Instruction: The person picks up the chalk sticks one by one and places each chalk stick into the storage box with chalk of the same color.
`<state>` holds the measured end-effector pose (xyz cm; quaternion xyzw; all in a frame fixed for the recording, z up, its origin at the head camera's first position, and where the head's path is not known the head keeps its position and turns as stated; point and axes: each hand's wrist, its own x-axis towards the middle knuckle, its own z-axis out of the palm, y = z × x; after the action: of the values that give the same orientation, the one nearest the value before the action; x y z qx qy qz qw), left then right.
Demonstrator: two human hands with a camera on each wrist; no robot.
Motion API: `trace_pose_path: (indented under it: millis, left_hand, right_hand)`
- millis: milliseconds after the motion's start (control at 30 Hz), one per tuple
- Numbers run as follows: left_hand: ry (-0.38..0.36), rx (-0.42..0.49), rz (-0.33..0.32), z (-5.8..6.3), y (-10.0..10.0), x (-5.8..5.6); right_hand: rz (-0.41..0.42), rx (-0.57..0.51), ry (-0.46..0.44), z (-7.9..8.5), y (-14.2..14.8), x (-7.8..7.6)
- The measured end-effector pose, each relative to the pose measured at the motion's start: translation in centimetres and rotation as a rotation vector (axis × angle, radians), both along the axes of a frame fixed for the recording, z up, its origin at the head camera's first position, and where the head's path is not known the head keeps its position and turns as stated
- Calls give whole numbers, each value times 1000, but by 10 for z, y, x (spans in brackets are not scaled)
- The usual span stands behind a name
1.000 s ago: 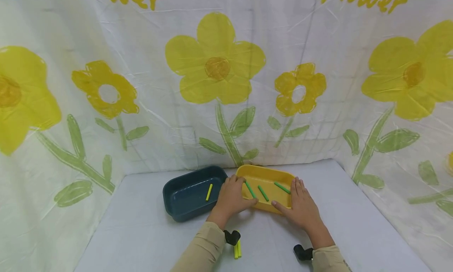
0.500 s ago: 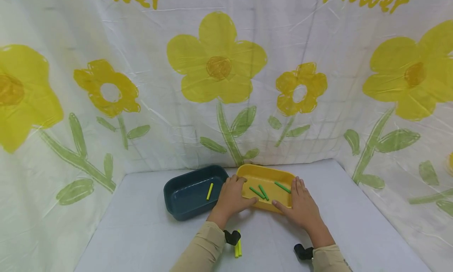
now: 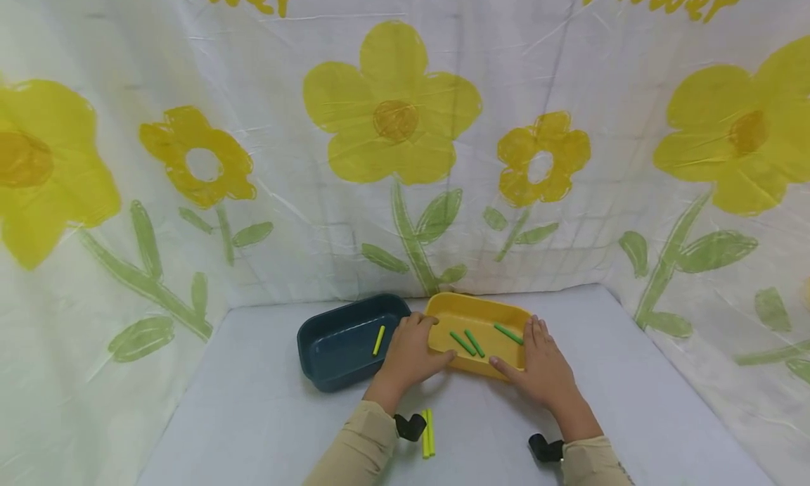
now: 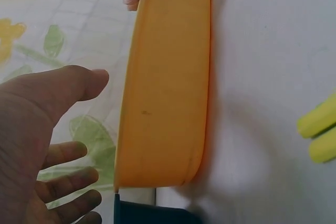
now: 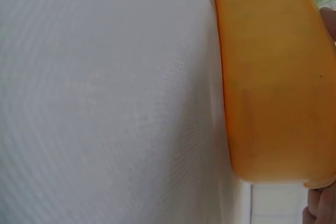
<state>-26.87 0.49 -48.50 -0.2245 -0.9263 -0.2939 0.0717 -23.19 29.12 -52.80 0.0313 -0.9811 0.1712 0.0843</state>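
Observation:
In the head view, a yellow basin (image 3: 476, 307) holds 3 green sticks: a left one (image 3: 463, 343), a middle one (image 3: 474, 343) close beside it, and a right one (image 3: 508, 333) by the right wall. My right hand (image 3: 543, 370) grips the basin's right end, thumb on the near rim, fingertips on the end wall. Beside the basin's left end is my left hand (image 3: 408, 359). In the left wrist view its thumb and fingers (image 4: 73, 195) are spread, with a gap between the thumb and the basin wall (image 4: 165, 77).
A dark blue basin (image 3: 329, 380) stands at the left, close to the yellow one, with one yellow stick (image 3: 378, 340) inside. Two yellow sticks (image 3: 428, 433) lie side by side on the white table (image 3: 253, 401), near my left wrist. A flowered curtain (image 3: 285, 261) hangs behind.
The left green stick has dropped from leaning near my left hand to lying beside the middle one. My left hand has drawn slightly left from the basin; my right hand keeps its grip.

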Motion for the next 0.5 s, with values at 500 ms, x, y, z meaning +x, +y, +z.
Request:
trace_pose_path:
  millis: [500]
  left_hand:
    - [140,153,32,11,-46,12]
  right_hand:
    - [37,-15,10,11,-3,2]
